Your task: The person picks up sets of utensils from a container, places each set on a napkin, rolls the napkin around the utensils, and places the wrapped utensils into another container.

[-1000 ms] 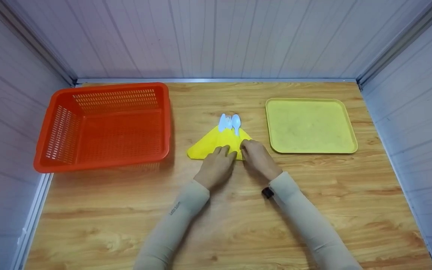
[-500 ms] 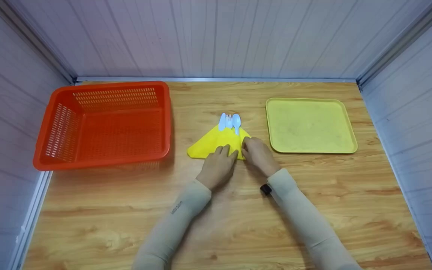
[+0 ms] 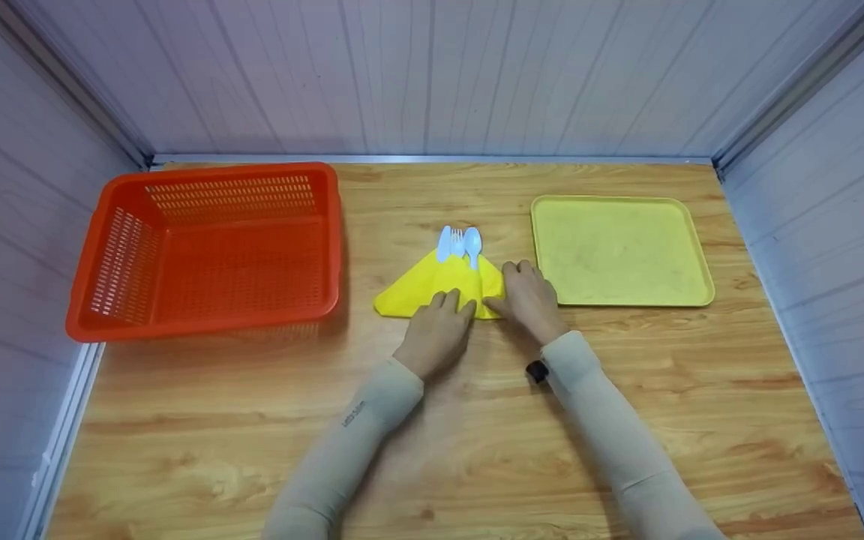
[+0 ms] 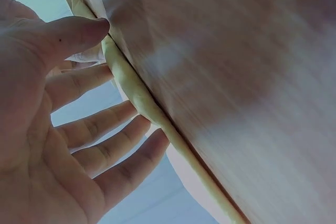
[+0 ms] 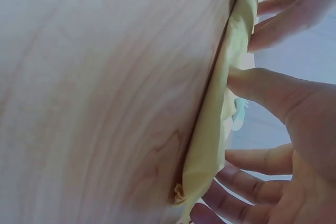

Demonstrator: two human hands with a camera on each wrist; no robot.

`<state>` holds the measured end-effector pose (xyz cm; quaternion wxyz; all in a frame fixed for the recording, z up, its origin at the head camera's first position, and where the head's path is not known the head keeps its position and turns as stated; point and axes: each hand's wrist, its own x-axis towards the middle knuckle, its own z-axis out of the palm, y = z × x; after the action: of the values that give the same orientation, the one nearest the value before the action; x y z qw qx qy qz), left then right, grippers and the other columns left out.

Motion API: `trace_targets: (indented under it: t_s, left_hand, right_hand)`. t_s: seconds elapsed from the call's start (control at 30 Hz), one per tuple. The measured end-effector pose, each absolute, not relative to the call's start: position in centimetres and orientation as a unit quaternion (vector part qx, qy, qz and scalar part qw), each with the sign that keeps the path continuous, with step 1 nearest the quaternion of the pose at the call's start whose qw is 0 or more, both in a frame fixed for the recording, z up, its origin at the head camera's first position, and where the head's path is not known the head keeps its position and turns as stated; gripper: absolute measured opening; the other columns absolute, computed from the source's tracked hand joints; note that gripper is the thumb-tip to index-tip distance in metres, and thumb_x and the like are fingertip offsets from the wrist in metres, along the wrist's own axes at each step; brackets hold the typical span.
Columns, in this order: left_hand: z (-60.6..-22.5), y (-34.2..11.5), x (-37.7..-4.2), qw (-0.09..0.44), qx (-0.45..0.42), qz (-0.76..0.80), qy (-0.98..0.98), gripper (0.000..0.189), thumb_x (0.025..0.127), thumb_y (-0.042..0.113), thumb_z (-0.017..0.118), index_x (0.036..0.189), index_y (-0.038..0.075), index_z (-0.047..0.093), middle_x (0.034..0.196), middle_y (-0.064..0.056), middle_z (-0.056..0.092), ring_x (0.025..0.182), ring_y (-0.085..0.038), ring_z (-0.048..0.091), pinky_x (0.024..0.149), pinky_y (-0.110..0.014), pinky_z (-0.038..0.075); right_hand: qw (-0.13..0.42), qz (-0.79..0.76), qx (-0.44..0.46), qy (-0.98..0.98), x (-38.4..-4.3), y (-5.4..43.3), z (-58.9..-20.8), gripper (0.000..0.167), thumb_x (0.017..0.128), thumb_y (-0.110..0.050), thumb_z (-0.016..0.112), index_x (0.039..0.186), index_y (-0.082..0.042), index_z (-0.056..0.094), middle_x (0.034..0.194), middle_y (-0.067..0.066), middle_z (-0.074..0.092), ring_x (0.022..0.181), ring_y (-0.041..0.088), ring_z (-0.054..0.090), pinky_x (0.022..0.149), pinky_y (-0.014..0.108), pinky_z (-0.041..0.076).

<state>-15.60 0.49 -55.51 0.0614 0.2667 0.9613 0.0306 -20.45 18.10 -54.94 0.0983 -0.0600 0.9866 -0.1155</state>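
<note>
A yellow napkin point(image 3: 439, 281), folded to a triangle-like shape, lies on the wooden table. A light-blue plastic knife point(image 3: 444, 244), fork point(image 3: 458, 242) and spoon point(image 3: 473, 241) stick out of its top, their lower parts hidden in the cloth. My left hand point(image 3: 436, 335) presses the front middle of the napkin with its fingertips. At the right side, my right hand point(image 3: 533, 300) touches the napkin with thumb and spread fingers. In the right wrist view the napkin point(image 5: 207, 140) bulges in a thick fold near these fingers.
A red-orange plastic basket point(image 3: 331, 270) with slotted walls stands at the left. To the right of the napkin lies a yellow tray point(image 3: 619, 251), close to my right hand. Panel walls enclose the table point(image 3: 469, 465) at back and sides.
My right hand has moved slightly right, from the napkin's inner right part to its outer edge, and its fingers have spread. My left hand and the cutlery have stayed in place.
</note>
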Motion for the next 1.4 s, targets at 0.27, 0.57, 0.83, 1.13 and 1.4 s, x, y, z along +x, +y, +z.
trace_targets:
  t_s: [0.27,0.57,0.83,1.13,1.4]
  left_hand:
    - [-55.3,0.6,-15.5,0.056,0.265,0.026,0.962,0.040,0.105,0.023,0.049,0.144,0.015,0.055,0.134,-0.018,0.055,0.118,-0.033,0.054,0.084,-0.046,0.054]
    - [-54.8,0.9,-15.5,0.055,0.272,-0.009,0.961,0.036,0.105,0.018,0.049,0.140,0.013,0.056,0.125,-0.017,0.056,0.106,-0.030,0.056,0.077,-0.041,0.055]
    - [-54.5,1.1,-15.5,0.079,0.267,-0.015,0.960,0.037,0.106,0.018,0.049,0.141,0.012,0.054,0.131,-0.017,0.055,0.113,-0.031,0.054,0.083,-0.043,0.054]
    - [-54.6,1.0,-15.3,0.053,0.269,-0.016,0.962,0.033,0.106,0.019,0.048,0.137,0.011,0.057,0.125,-0.017,0.056,0.109,-0.030,0.056,0.080,-0.042,0.055]
    - [-54.9,1.3,-15.4,0.049,0.264,-0.021,0.963,0.030,0.105,0.019,0.050,0.134,0.013,0.058,0.126,-0.015,0.057,0.108,-0.029,0.056,0.079,-0.042,0.055]
  right_hand:
    - [0.135,-0.140,-0.037,0.980,-20.9,18.0,-54.6,0.062,0.086,-0.041,0.078,0.122,0.005,0.058,0.108,0.019,0.056,0.095,0.032,0.054,0.082,0.046,0.050]
    - [0.182,-0.169,-0.014,0.969,-21.2,18.2,-54.6,0.059,0.087,-0.042,0.076,0.120,0.002,0.055,0.104,0.015,0.057,0.086,0.027,0.053,0.074,0.040,0.049]
    - [0.192,-0.222,-0.001,0.956,-20.8,19.1,-54.7,0.049,0.088,-0.041,0.074,0.113,-0.001,0.060,0.089,0.009,0.059,0.075,0.023,0.053,0.064,0.033,0.044]
    - [0.180,-0.333,-0.026,0.925,-20.0,20.3,-54.3,0.042,0.086,-0.027,0.074,0.114,0.003,0.065,0.093,0.010,0.062,0.080,0.022,0.052,0.069,0.032,0.042]
    - [0.113,-0.432,-0.047,0.894,-19.2,19.8,-54.5,0.018,0.086,-0.019,0.073,0.089,-0.003,0.065,0.073,0.001,0.054,0.062,0.015,0.048,0.055,0.027,0.040]
